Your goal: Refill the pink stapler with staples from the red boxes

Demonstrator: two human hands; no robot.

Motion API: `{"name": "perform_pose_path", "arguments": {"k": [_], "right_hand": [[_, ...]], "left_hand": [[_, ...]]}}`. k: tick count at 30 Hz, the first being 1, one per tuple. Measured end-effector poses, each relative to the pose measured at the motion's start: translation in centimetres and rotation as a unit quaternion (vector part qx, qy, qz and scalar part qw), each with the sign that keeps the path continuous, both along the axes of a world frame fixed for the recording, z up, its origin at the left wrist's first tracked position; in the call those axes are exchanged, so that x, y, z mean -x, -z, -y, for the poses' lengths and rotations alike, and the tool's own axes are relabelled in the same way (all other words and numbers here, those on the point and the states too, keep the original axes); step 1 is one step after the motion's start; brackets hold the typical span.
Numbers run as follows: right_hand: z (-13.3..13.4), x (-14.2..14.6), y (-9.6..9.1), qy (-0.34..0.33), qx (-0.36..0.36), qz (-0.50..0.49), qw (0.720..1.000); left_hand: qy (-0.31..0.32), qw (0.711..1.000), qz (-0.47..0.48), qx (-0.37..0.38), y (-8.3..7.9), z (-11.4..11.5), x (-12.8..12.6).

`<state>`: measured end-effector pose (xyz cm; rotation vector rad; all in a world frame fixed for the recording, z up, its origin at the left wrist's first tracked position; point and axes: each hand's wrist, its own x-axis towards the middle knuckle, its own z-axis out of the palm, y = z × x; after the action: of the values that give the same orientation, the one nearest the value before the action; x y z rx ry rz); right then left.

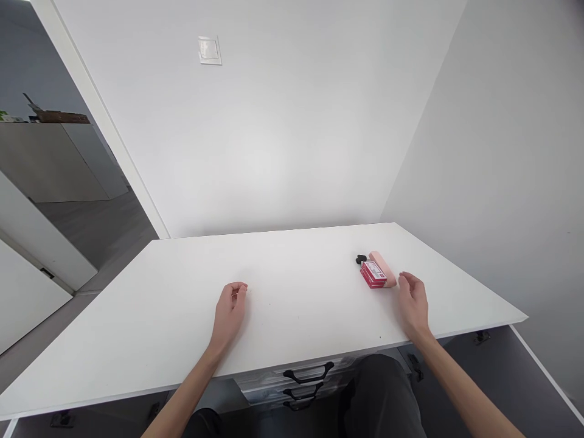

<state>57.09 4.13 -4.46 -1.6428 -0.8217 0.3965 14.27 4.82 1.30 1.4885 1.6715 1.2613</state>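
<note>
My left hand (229, 311) rests on the white tabletop (292, 328), left of the middle. Its fingers curl in and the thumb tip meets the index finger, with nothing visible between them. To the right, my right hand (414, 304) is in a similar loose pinch, also with no object showing. Just left of its fingertips stand small red-and-white boxes (374, 275), stacked flat. A pale pink oblong case (382, 267) lies against their right side. Behind the boxes sits a small black item (361, 259), whose kind I cannot make out.
A white wall with a light switch (209, 50) rises behind the table, and a grey wall (515, 152) closes the right side. Under the front edge are black drawer handles (303, 389) and my knees. A doorway at left shows a cabinet (45, 161).
</note>
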Motion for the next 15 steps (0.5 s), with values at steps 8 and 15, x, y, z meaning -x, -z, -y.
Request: {"name": "perform_pose_path", "arguments": {"k": [8, 15], "right_hand": [[2.9, 6.8, -0.8, -0.221, -0.021, 0.014, 0.975], [2.1, 11.2, -2.7, -0.410, 0.032, 0.031, 0.911]], "left_hand": [[0.120, 0.989, -0.049, 0.071, -1.6, 1.0, -0.2], [0.187, 0.977, -0.034, 0.096, -1.9, 3.5, 3.1]]}}
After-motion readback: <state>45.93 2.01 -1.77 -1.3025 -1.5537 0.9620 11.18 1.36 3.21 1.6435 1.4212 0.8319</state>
